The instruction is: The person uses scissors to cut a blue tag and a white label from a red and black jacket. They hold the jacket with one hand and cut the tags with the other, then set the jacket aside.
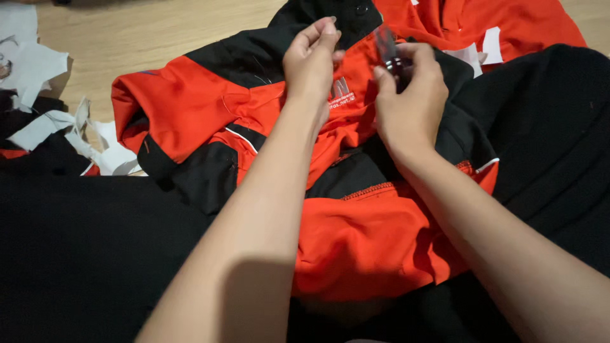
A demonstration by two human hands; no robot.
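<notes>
The small tool in the right hand (410, 101) is blurred; its kind cannot be told, only a dark, narrow, shiny shape (389, 51) poking above the fingers. The left hand (311, 63) pinches something too small to see, perhaps thread. Both forearms cover the middle of the red and black garment (190, 108), and its collar runs off the top edge. A second red garment (508, 22) is cut off at the top. White scraps (32, 63) and dark cloth run off the left edge.
</notes>
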